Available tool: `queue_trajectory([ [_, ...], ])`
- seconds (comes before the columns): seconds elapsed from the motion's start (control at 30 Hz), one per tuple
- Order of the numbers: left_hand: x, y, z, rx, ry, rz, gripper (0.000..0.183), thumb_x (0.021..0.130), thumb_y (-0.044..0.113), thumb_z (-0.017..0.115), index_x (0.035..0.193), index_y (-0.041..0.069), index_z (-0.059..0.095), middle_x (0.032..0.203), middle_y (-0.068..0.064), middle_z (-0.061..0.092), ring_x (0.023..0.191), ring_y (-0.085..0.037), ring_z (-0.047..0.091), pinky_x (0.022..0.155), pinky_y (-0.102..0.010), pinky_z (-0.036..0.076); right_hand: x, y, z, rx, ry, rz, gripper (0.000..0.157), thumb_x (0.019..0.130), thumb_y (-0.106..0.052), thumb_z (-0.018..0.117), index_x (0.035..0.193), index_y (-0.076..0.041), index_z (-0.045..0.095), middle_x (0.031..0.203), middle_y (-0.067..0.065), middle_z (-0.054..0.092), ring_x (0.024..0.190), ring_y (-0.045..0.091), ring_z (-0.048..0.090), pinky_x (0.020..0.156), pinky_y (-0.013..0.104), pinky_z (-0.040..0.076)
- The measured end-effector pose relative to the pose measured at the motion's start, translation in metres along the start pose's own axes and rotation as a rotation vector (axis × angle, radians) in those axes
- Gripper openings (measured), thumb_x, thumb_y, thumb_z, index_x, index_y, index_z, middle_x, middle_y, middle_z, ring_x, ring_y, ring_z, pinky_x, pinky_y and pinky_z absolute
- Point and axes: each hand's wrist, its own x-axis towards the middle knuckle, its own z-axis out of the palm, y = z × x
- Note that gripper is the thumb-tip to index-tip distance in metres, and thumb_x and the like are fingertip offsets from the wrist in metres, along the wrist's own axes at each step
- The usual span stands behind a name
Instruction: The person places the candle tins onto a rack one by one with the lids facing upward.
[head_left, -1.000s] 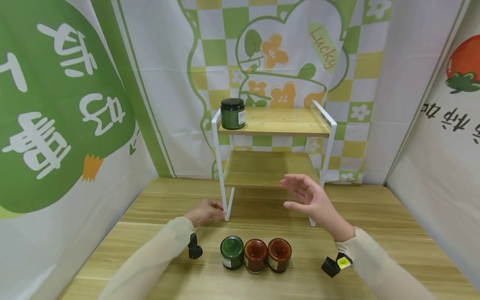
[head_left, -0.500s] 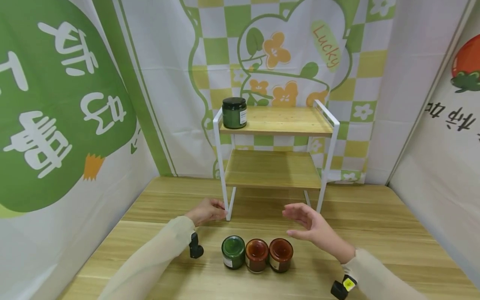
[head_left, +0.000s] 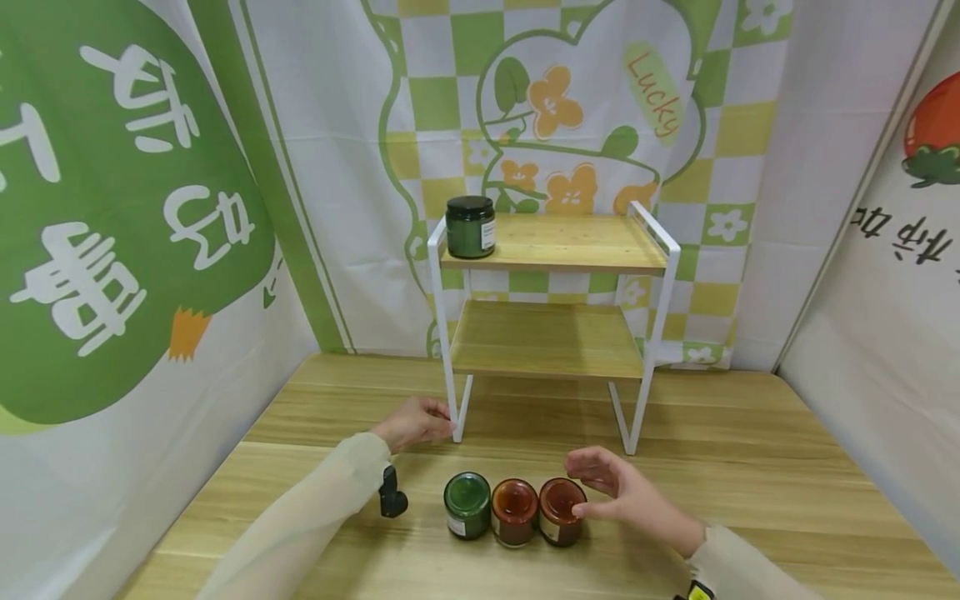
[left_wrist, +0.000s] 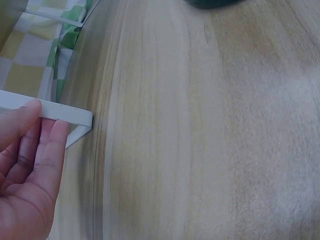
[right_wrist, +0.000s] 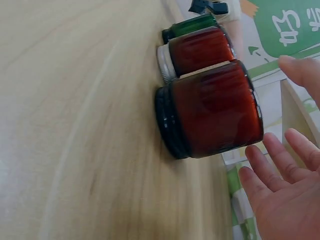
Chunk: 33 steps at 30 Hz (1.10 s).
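Note:
My left hand pinches the foot of the white-framed shelf's front left leg between thumb and fingers. Beside the rightmost amber jar is my right hand, its thumb and fingers spread about the jar's upper end. In the right wrist view a gap shows between the thumb and that jar; whether any fingertip touches it I cannot tell. Another amber jar and a green jar stand in a row to its left. These jars are upside down, lids on the table.
The two-tier wooden shelf stands behind the jars on the wooden table. A green jar with a black lid sits upright at the left of its top board. Printed cloth walls enclose the table's back and sides.
My right hand has come down from in front of the shelf to the rightmost amber jar. My left hand stays at the shelf leg, and the jars keep their places.

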Motion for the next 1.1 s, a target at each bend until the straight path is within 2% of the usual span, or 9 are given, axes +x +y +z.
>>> queue_trajectory([
  [0.13,0.000,-0.001,0.000,-0.005,-0.004,0.007,0.011,0.091,-0.006,0.060,0.100,-0.007,0.054,0.086,-0.006,0.058,0.082,-0.014,0.064,0.088,-0.035,0.056,-0.003,0.004,0.003,-0.012,-0.007,0.027,0.069,0.079,-0.011,0.078,0.133,0.011,0.040,0.133,0.035,0.045,0.120,0.026,0.054,0.101,0.020,0.045],
  [0.4,0.003,-0.004,-0.002,-0.028,-0.023,0.018,0.011,0.090,-0.008,0.058,0.101,-0.010,0.053,0.084,-0.004,0.059,0.081,-0.013,0.064,0.084,-0.030,0.057,-0.005,0.013,0.009,0.039,-0.046,0.041,0.074,0.079,-0.008,0.079,0.134,0.015,0.036,0.135,0.033,0.044,0.115,0.009,0.056,0.098,0.015,0.044],
  [0.67,0.002,-0.002,-0.001,-0.027,-0.013,0.007,0.009,0.090,-0.009,0.058,0.098,-0.007,0.055,0.084,-0.004,0.059,0.081,-0.013,0.064,0.086,-0.031,0.056,-0.004,0.017,0.009,0.028,-0.057,0.047,0.075,0.078,-0.009,0.079,0.135,0.014,0.036,0.135,0.032,0.045,0.112,0.003,0.055,0.097,0.014,0.044],
  [1.1,0.001,-0.002,0.000,-0.017,-0.021,0.016,0.010,0.090,-0.008,0.058,0.100,-0.009,0.055,0.085,-0.005,0.058,0.081,-0.013,0.064,0.085,-0.031,0.057,-0.003,0.025,0.012,0.027,-0.091,0.109,0.073,0.078,-0.012,0.080,0.136,0.005,0.040,0.128,0.022,0.054,0.110,0.009,0.058,0.095,0.015,0.045],
])
